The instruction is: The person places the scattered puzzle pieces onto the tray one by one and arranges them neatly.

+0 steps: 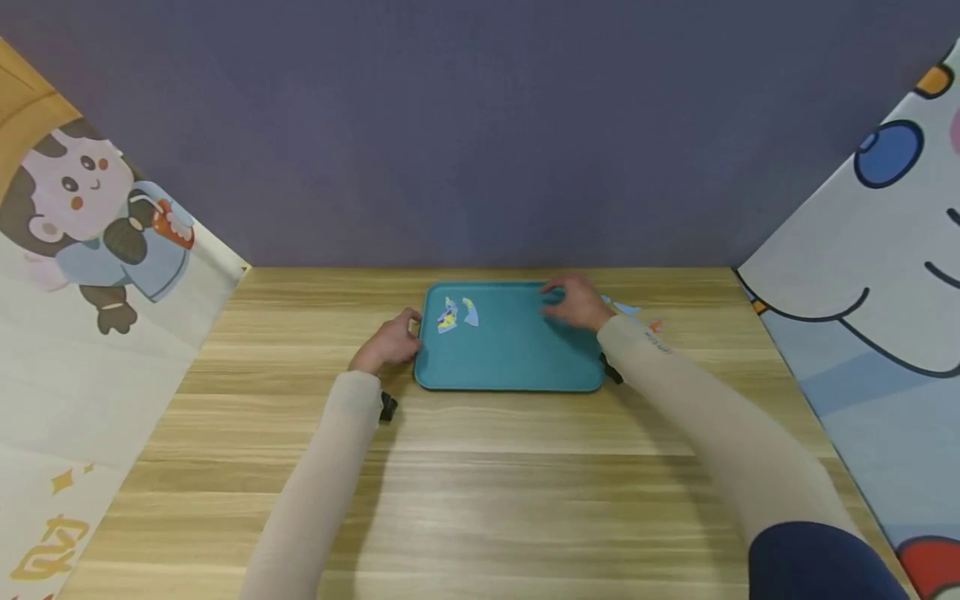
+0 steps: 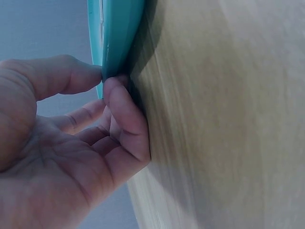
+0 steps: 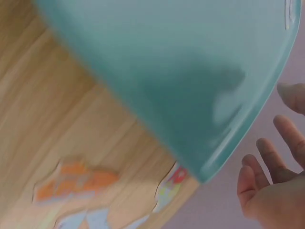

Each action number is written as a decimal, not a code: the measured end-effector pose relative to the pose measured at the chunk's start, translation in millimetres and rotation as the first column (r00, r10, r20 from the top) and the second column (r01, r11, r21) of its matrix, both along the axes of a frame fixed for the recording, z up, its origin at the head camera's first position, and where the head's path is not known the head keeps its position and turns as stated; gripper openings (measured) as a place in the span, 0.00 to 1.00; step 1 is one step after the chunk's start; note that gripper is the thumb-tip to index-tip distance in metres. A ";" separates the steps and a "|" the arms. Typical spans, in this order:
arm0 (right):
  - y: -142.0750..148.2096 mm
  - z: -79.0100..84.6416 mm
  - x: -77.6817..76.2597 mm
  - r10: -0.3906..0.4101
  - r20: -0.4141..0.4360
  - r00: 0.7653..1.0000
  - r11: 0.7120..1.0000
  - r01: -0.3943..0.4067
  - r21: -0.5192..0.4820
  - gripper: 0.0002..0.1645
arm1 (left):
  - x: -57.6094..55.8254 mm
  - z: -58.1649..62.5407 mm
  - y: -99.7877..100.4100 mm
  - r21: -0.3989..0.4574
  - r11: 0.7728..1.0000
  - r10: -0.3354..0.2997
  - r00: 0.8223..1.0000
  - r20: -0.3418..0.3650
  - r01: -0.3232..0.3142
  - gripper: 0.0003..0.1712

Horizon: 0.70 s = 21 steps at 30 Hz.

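**Teal tray (image 1: 510, 358) pinched at its left edge on a wood-grain table (image 1: 480, 483)**

From my end, the head feed puts the tray at the centre of the frame, lying on the table near the back wall (image 1: 480, 133). The left hand (image 1: 387, 340) is narrow on it: my left wrist feed shows thumb and curled forefinger pinching the rim. The right hand (image 1: 577, 302) is over the tray's upper right part, thumb and fingers parted and relaxed, and I see nothing between them. I cannot tell from the head feed whether it touches the tray.

Two blue-and-yellow pieces (image 1: 471, 312) lie side by side in the tray's upper left. More pieces lie on the table just right of the tray, partly behind the right hand; my right wrist feed shows an orange piece (image 3: 74, 181) there at lower left, blurred, and a piece with a red round mark (image 3: 169, 186) near the tray's corner.

The table has pale and darker streaks and fills the lower middle of the frame. The back wall is plain, dark purplish grey. At left, a pale wall (image 1: 112, 392) carries a cartoon figure (image 1: 112, 217) with a red cup (image 1: 174, 225); gold stars (image 1: 63, 481) sit lower down. At right, another printed wall (image 1: 885, 425) shows a blue round eye (image 1: 888, 154) and black curved lines. Beige sleeves (image 1: 315, 483) reach in from below, with navy cloth (image 1: 821, 562) at lower right.
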State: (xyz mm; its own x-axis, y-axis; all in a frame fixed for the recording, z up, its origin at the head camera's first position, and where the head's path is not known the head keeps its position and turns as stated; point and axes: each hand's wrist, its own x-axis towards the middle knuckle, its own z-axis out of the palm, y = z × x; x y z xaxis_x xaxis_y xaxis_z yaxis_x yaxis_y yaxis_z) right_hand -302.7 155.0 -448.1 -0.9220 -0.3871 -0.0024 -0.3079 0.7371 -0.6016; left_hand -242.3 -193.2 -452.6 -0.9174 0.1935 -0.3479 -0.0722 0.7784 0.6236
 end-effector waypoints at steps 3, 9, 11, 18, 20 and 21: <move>10.5 0.0 -1.2 0.009 -0.023 1.000 1.000 -0.009 0.001 0.25 | 0.6 0.8 0.0 0.002 1.000 0.003 1.000 0.001 -0.003 0.28; 36.3 0.6 3.4 -0.023 -0.021 1.000 1.000 0.023 0.000 0.25 | 1.2 0.9 -0.2 0.007 1.000 0.005 1.000 -0.003 -0.005 0.28; 44.9 -0.1 4.6 -0.037 -0.006 0.999 0.999 0.037 -0.025 0.26 | 1.5 1.0 -0.2 0.006 1.000 0.006 1.000 -0.007 -0.005 0.28; 69.5 -6.3 5.1 -0.086 -0.026 0.996 0.996 0.085 -0.029 0.25 | 2.1 1.8 0.1 0.003 1.000 0.004 1.000 -0.013 -0.004 0.29; 73.5 -8.5 5.7 -0.090 -0.036 0.995 0.996 0.090 -0.021 0.25 | 2.1 1.6 0.6 -0.002 1.000 0.002 1.000 -0.013 -0.002 0.29; 75.1 -9.2 6.0 -0.095 -0.032 0.995 0.995 0.094 -0.019 0.25 | 2.1 1.6 0.9 -0.005 1.000 0.001 1.000 -0.014 -0.001 0.29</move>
State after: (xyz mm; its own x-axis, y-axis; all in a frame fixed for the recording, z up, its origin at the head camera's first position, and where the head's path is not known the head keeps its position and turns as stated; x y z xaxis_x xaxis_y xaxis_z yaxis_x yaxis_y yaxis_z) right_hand -296.8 230.1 -457.3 -0.9539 -0.2980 0.0349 -0.2574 0.7532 -0.6054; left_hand -240.2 -192.3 -451.0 -0.9224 0.1911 -0.3357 -0.0641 0.7813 0.6208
